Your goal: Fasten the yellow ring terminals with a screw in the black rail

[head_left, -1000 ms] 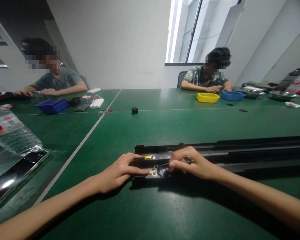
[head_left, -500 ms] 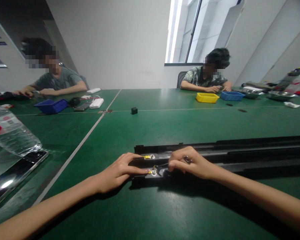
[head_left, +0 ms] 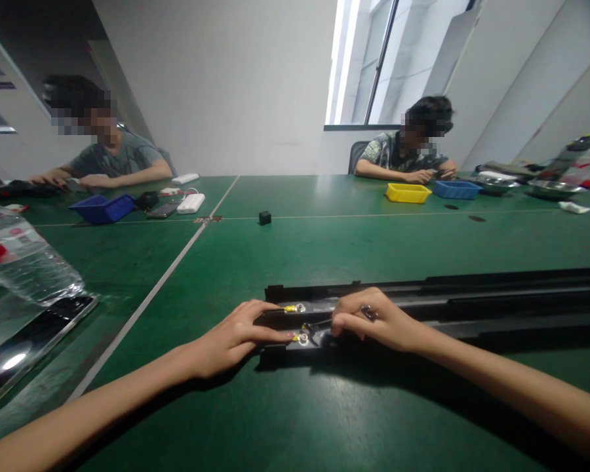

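Two long black metal channels [head_left: 398, 303] lie side by side on the green table, running off to the right. At their left end are two ring terminals with yellow sleeves, a far one [head_left: 295, 309] and a near one [head_left: 302, 338]. My left hand [head_left: 231, 337] has thumb and index finger spread, the index at the far sleeve and the thumb pressed on the near one. My right hand [head_left: 368, 321] is closed around a small metal wrench [head_left: 324, 324], whose left end reaches just above the near terminal. Another end of the wrench shows behind the knuckles.
A water bottle [head_left: 24, 255] and a phone [head_left: 29, 347] lie at the left. Across the table sit two people, near blue bins [head_left: 103, 208] and a yellow bin [head_left: 408, 193]. A small black cube [head_left: 265, 217] stands mid-table. Metal bowls [head_left: 554, 190] are at the far right.
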`<state>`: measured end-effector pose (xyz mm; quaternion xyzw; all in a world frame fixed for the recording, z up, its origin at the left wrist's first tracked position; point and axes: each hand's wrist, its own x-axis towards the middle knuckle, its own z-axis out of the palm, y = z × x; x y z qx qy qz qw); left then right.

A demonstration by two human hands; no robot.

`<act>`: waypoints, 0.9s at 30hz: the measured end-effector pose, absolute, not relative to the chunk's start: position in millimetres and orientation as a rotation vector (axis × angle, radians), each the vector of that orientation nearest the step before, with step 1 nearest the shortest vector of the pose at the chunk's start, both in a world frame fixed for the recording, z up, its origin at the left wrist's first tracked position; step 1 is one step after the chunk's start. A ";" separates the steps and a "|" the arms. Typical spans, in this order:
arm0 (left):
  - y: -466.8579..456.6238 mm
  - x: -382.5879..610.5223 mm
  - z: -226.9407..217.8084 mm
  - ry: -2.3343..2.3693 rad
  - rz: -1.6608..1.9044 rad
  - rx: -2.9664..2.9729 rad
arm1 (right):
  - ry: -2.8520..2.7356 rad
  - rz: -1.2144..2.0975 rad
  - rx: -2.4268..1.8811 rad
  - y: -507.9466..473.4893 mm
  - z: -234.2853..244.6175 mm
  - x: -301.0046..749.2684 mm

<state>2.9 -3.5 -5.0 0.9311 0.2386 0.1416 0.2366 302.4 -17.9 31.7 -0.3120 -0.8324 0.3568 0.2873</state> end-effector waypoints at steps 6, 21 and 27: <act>-3.3 3.2 -5.1 0.648 0.380 2.556 | -2.228 0.970 -0.808 -17.9 31.2 302.8; -3.6 2.8 -6.0 0.656 0.402 2.558 | -2.229 0.954 -0.811 -18.2 32.1 302.3; -4.2 2.8 -5.0 0.665 0.393 2.547 | -2.230 0.963 -0.837 -18.3 31.5 301.7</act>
